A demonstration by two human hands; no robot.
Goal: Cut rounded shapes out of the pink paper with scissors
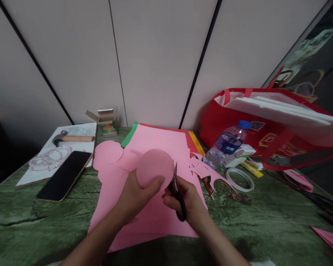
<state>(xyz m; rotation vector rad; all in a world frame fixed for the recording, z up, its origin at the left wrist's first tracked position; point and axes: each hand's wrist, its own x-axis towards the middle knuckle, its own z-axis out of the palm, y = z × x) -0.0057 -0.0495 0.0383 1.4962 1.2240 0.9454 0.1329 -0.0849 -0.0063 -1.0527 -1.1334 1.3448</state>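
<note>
My left hand (135, 195) grips a round pink paper disc (155, 166), its thumb pressed on the near face. In my right hand (190, 201) is a pair of scissors (180, 201) with black handles, the blades pointing up along the disc's right edge. Both hands are over large pink paper sheets (161, 223) spread on the table. More pink paper circles (108, 151) lie at the left of the sheets. To the right rest pink paper offcuts (208, 170) with curved cut-outs, partly over a red pencil (208, 189).
Left are a phone (65, 175), a hammer (77, 138), a bead string (50, 158) and an opened small box (108, 125). Right are a water bottle (224, 146), a tape roll (240, 180), a yellow packet (252, 169) and a large red bag (219, 111) before the wall.
</note>
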